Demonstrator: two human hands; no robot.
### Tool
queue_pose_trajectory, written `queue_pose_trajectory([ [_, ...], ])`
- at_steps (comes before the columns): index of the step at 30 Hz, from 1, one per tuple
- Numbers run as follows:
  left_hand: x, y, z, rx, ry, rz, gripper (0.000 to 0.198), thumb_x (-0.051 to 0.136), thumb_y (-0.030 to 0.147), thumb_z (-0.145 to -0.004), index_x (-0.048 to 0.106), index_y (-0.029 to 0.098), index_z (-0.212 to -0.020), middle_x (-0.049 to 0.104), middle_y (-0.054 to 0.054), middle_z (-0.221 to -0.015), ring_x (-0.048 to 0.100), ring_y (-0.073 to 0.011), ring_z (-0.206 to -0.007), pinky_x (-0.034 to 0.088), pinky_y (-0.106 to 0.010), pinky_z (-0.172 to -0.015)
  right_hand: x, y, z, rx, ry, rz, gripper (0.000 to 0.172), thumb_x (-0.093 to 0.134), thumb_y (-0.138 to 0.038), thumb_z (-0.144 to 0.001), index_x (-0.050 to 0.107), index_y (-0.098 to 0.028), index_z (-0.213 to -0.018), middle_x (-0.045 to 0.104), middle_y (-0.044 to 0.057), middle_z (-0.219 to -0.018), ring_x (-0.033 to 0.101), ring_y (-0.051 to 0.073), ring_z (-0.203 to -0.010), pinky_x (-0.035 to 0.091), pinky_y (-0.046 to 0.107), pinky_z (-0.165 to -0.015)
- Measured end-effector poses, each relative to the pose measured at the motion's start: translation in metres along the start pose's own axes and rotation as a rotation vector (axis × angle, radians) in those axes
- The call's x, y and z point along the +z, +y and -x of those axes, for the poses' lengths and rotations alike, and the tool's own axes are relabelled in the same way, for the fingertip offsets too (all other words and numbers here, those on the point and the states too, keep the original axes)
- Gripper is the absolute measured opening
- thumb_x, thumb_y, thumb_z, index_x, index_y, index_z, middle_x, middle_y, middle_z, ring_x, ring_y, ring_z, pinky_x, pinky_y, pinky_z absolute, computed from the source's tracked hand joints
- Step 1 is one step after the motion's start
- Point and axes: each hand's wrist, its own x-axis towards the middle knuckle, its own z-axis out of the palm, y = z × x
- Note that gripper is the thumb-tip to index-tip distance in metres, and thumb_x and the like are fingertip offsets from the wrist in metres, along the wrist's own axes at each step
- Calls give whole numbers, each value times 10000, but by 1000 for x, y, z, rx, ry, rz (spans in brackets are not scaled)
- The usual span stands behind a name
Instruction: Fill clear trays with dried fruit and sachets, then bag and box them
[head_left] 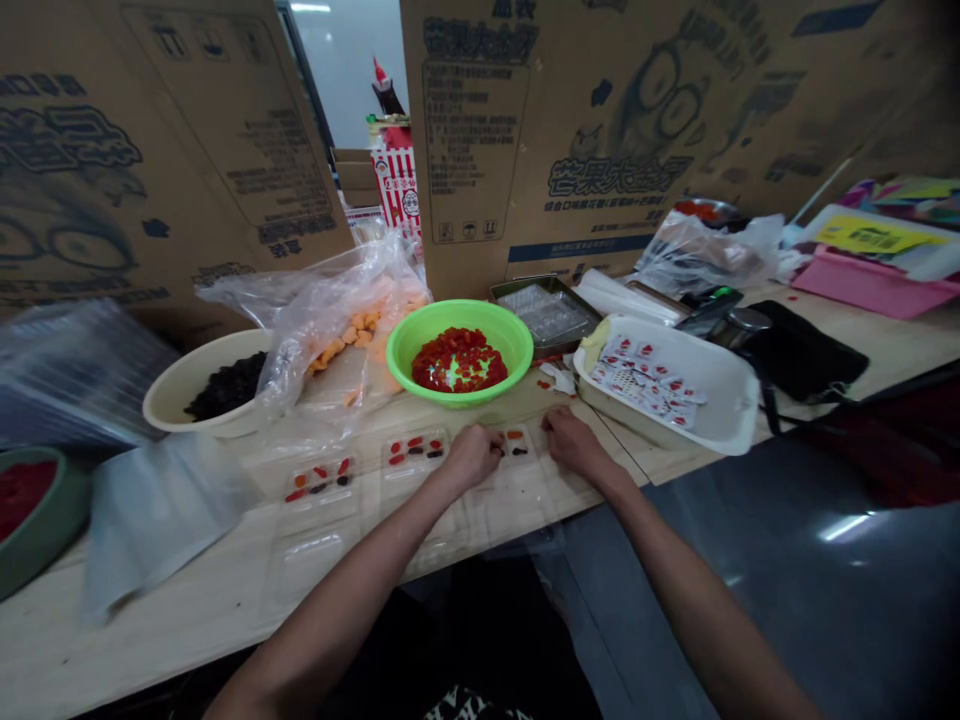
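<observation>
My left hand (474, 455) rests curled on a clear plastic compartment tray (517, 470), fingers closed beside red, orange and dark candies (514, 442) in it. My right hand (568, 440) sits just to the right on the same tray, fingers bent down; what it pinches is hidden. Two more clear trays (415, 449) (320, 480) to the left hold red and dark candies. Behind them stands a green bowl (420, 335) of red candies (459, 359).
A cream bowl (169, 395) of dark candies and a plastic bag (337, 330) of orange pieces stand at left. A white tray (724, 400) of small packets sits at right. A dark green bowl (45, 520) is far left. Cardboard boxes (600, 120) wall the back.
</observation>
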Motion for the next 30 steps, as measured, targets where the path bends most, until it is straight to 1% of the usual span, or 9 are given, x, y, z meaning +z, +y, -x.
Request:
queue_pose_trajectory([
  [4, -1, -4, 0, 0, 66, -14, 322, 505, 128, -848, 770, 167, -1027, 759, -82, -900, 675, -189, -812, 483, -260, -742, -28, -26, -16, -45, 295, -100, 220, 448, -69, -822, 629, -152, -915, 607, 101, -898, 564, 225, -890, 442, 322, -835],
  [7, 0, -1, -3, 27, 43, -53, 230, 562, 148, -819, 785, 158, -873, 746, -102, -843, 673, -209, -802, 481, -275, -738, -54, -62, -41, -227, 577, -203, 251, 456, -125, -864, 644, -164, -1025, 597, 122, -1022, 564, 240, -994, 457, 361, -908],
  [10, -2, 3, -6, 30, 34, -70, 200, 576, 154, -818, 770, 130, -774, 725, -119, -778, 662, -217, -750, 479, -290, -715, -69, -83, -64, -330, 479, -209, 303, 497, -121, -827, 677, -154, -1068, 602, 142, -1098, 566, 251, -1070, 465, 383, -960],
  [13, -17, -4, 0, 55, 88, -42, 221, 544, 134, -845, 764, 142, -854, 728, -90, -816, 654, -194, -766, 478, -275, -734, -69, -79, -59, -310, 407, -192, 323, 470, -112, -843, 694, -149, -1072, 652, 135, -1055, 599, 246, -1036, 486, 380, -940],
  [17, -48, -33, 41, 42, 359, 40, 247, 498, 173, -917, 734, 157, -988, 720, -74, -921, 653, -179, -814, 497, -281, -773, -40, -60, -5, -313, 289, -97, 347, 401, -104, -883, 709, -129, -1042, 693, 145, -1007, 630, 241, -964, 511, 366, -887],
  [19, -55, -49, 78, -9, 435, -46, 272, 470, 233, -958, 721, 170, -1039, 710, -98, -1014, 657, -213, -905, 509, -333, -831, -18, -56, 29, -326, 232, 5, 384, 388, -144, -918, 684, -93, -1155, 666, 190, -1177, 602, 262, -1103, 485, 390, -960],
  [22, -44, -69, 142, -36, 393, -293, 351, 507, 323, -962, 644, 216, -1266, 575, -132, -1394, 494, -337, -1311, 404, -504, -1061, 15, -56, 65, -320, 155, 186, 504, 365, -292, -982, 512, -112, -1429, 444, 181, -1516, 403, 320, -1383, 394, 488, -1070],
  [25, -17, -88, 195, -41, 252, -408, 573, 543, 451, -945, 459, 247, -1474, 310, -118, -1611, 203, -397, -1495, 234, -600, -1162, 35, -59, 76, -227, 99, 313, 543, 303, -360, -1005, 455, -155, -1484, 370, 148, -1575, 335, 356, -1429, 351, 558, -1083],
  [30, 14, -102, 225, -144, 159, -371, 752, 443, 608, -950, 203, 284, -1584, 128, -104, -1662, 102, -399, -1519, 164, -629, -1179, 40, -69, 61, -154, 121, 350, 535, 292, -386, -1012, 433, -218, -1501, 304, 152, -1606, 303, 391, -1439, 328, 632, -1067],
])
